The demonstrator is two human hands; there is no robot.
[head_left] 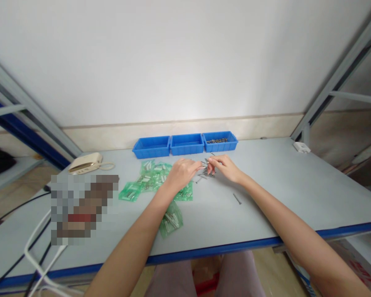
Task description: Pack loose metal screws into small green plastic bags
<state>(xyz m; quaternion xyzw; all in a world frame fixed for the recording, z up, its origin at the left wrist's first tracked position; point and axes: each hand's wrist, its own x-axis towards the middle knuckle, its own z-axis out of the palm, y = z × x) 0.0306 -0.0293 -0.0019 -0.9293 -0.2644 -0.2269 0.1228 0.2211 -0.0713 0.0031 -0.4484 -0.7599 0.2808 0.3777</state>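
My left hand (182,172) is closed, fingertips pinched together and pointing right over a small pile of screws (207,175). Whatever lies between those fingertips is too small to make out. Facing it from the right, my right hand (225,167) is closed with thin dark screws (206,161) at its fingertips. The hands nearly meet above the pile, which they partly hide. One loose screw (237,199) lies apart, below my right hand. Several green plastic bags (148,181) with screws and white pieces spread around my left hand. Another green bag (172,220) lies beside my left forearm.
Along the wall stand a left blue bin (151,154), a middle blue bin (187,149) and a right blue bin (221,147) containing screws. A cream power strip (85,162), cables (34,243) and a pixelated patch are at left. A white adapter (301,147) sits far right.
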